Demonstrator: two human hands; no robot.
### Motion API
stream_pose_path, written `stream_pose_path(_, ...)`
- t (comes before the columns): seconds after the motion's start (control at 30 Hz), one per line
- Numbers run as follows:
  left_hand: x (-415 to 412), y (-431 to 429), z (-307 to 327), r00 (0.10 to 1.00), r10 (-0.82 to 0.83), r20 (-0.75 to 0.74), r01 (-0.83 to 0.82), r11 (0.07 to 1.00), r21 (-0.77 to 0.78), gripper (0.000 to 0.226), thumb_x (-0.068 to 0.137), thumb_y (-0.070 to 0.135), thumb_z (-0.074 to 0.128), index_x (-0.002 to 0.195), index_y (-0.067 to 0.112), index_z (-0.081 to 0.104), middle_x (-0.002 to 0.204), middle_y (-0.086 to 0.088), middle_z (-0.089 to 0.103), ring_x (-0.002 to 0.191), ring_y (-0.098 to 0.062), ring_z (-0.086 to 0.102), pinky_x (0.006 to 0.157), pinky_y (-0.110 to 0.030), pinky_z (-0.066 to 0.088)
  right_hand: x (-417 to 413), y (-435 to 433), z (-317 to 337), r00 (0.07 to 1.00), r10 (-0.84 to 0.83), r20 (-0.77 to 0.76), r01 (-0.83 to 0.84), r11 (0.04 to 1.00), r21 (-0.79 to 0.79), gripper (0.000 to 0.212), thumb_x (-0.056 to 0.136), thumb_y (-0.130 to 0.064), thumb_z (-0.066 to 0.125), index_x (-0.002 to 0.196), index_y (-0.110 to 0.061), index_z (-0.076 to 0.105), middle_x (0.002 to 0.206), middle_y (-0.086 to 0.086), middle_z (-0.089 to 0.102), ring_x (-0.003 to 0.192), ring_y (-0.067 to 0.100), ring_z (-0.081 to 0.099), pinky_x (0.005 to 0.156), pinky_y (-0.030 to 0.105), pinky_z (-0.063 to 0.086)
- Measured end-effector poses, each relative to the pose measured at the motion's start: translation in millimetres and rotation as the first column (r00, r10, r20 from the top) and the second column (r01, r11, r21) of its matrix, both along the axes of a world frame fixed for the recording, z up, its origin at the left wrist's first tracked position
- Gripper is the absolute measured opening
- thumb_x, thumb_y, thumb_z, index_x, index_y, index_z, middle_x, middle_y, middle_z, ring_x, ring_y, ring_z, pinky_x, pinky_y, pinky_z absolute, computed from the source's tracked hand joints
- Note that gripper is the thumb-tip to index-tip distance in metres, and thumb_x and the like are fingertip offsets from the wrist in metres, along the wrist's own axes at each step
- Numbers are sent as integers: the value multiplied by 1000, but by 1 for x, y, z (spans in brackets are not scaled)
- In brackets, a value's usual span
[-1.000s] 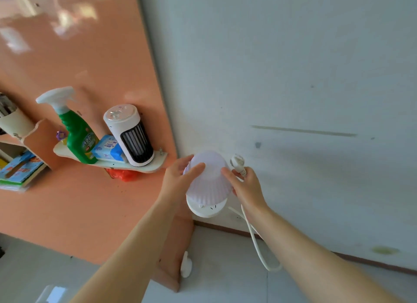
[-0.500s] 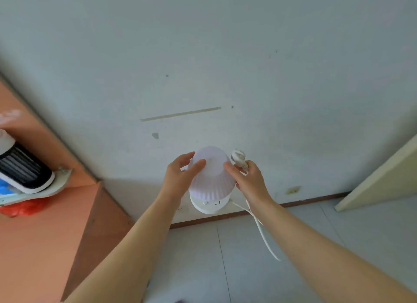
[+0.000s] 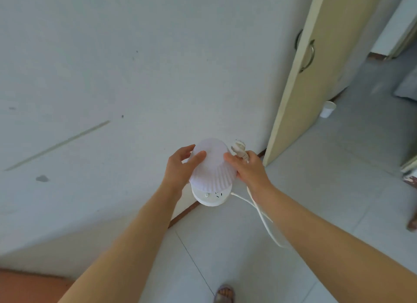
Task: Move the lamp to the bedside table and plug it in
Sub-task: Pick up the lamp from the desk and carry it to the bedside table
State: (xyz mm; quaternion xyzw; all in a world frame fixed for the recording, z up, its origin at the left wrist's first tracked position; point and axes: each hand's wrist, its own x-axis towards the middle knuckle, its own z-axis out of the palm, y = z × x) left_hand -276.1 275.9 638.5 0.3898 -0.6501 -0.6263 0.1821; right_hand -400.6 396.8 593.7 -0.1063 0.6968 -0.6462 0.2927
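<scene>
A small white lamp with a ribbed shade and a round base is held in the air in front of me, between both hands. My left hand presses the shade's left side. My right hand presses its right side and also pinches the white plug behind the shade. The white cord hangs in a loop under my right wrist. No bedside table is in view.
A pale wall fills the left and centre, with a brown skirting at its foot. A beige door with a metal handle stands open at the right. A white cup sits on the tiled floor beyond it. My sandalled foot shows at the bottom.
The view has swung to the right: the orange shelf unit with its bottles has left the frame and the beige door has come in. Both hands keep the same hold on the lamp.
</scene>
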Motion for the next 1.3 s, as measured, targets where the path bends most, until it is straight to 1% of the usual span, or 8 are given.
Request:
stream_pose_path(0.23,-76,25,-8,976,-220,0,220,975,15,42,84,31,69,124,24,61,128,0,60,118,-20,57,97,-48,52,-45,50,2,978,-208,17,208,978,3,53,50,-53,73,87,-19,56,85,-3,59,74,15,58,65,31,46)
stream_pose_path(0.33,-107,38,-11,948,-317,1,317,948,21,44,85,29,68,127,22,59,128,-1,60,113,-20,59,88,-42,56,-60,73,0,956,-291,29,291,957,-2,39,58,-48,75,77,-24,50,79,-5,54,64,11,50,56,23,34)
stream_pose_path(0.47,-150,64,-13,891,-453,28,454,891,-14,43,85,30,67,126,21,60,128,-3,61,115,-22,59,95,-47,52,-77,110,-4,913,-404,55,404,915,16,35,67,-42,74,81,-22,50,91,0,58,78,19,57,66,28,40)
stream_pose_path(0.6,-192,108,-16,812,-583,25,583,810,-56,41,85,31,67,125,21,61,125,1,63,117,-23,58,99,-53,49,-93,159,-4,843,-533,72,532,846,41,35,69,-39,74,84,-18,51,85,-1,53,71,15,49,72,33,42)
stream_pose_path(0.73,-227,167,-18,746,-666,19,666,745,-48,35,85,32,66,119,24,63,121,3,62,114,-21,58,98,-53,50,-110,218,-4,778,-625,64,623,780,58,38,71,-39,74,91,-15,52,88,-1,53,77,16,50,76,32,43)
stream_pose_path(0.93,-277,265,-19,707,-707,1,706,706,-54,32,85,31,66,116,26,62,118,5,63,113,-22,58,97,-52,51,-147,315,1,734,-679,33,677,734,51,30,72,-37,73,79,-19,50,77,-3,50,65,12,46,71,29,39)
stream_pose_path(1.17,-332,403,-18,647,-762,-29,759,647,-71,23,85,31,67,107,32,61,111,10,63,108,-18,58,93,-49,53,-189,450,8,670,-742,16,738,669,90,40,73,-39,72,98,-12,57,86,4,56,76,18,52,78,39,49)
stream_pose_path(1.3,-359,478,-15,615,-786,-52,784,618,-56,27,85,30,66,112,27,62,109,9,62,112,-23,59,94,-51,53,-212,523,13,620,-785,-5,782,617,90,43,72,-39,73,98,-10,56,84,4,54,72,18,49,72,32,43)
